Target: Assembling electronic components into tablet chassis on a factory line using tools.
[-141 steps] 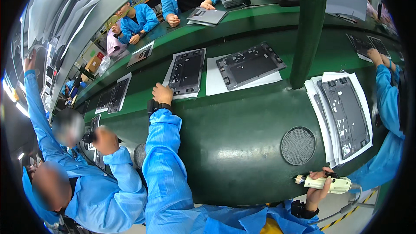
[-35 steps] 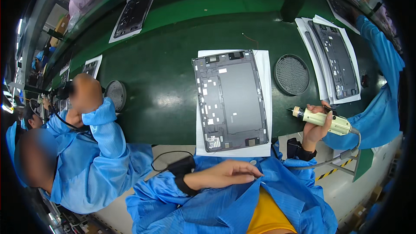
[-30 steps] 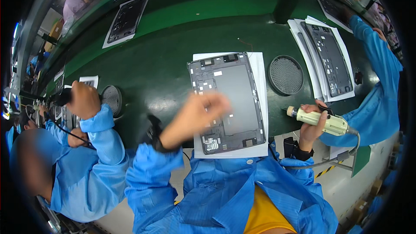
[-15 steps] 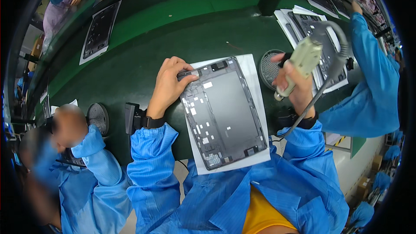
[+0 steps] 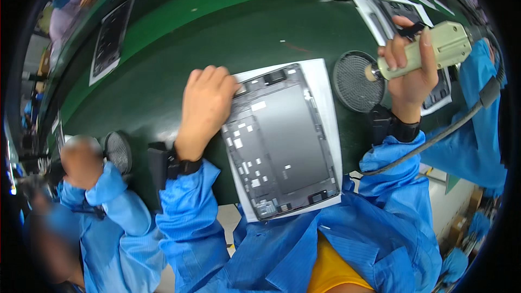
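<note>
A dark grey tablet back shell (image 5: 293, 141), dotted with small white pads, lies tilted on a white sheet (image 5: 319, 82) at the table's near edge. My left hand (image 5: 205, 103) is closed at the shell's far left corner, fingertips partly hidden. Held in my right hand (image 5: 408, 84) is a cream corded gun-like tool (image 5: 448, 46) with a black lever and a short copper-coloured nozzle. Its nozzle points left, over the right part of a round black dish (image 5: 353, 88) with a gridded inside.
Behind my right hand lies a stack of shells and white sheets (image 5: 369, 19). Another shell (image 5: 110, 38) lies at the far left. A co-worker's blue sleeve (image 5: 119, 195) and a second gridded dish (image 5: 118, 152) are left of me. The grey cable (image 5: 453, 127) loops past my right wrist.
My right hand has moved right and away from the shell, turning the tool so its nozzle now points left. The left hand stays at the corner, its fingers more curled.
</note>
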`<action>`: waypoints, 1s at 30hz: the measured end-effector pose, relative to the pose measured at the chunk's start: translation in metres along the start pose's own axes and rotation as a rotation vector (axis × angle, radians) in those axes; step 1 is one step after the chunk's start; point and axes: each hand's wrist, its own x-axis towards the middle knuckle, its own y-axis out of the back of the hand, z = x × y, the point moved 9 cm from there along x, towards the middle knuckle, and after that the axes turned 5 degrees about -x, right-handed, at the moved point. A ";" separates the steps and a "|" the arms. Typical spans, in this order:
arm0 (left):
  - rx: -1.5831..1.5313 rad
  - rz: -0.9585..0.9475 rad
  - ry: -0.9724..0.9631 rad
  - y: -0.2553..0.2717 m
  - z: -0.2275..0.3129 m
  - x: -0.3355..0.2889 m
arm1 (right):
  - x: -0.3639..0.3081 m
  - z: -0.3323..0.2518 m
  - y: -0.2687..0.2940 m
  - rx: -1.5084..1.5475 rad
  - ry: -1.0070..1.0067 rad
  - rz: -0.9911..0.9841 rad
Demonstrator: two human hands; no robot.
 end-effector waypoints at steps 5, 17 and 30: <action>-0.304 -0.031 0.198 0.004 -0.023 -0.013 | -0.006 0.014 0.013 0.057 0.029 0.080; -0.580 -0.151 0.416 -0.018 -0.036 -0.011 | 0.005 0.017 0.007 -0.264 0.106 0.119; -0.594 -0.146 0.428 -0.022 -0.038 -0.012 | 0.005 0.027 0.012 -0.301 0.055 0.216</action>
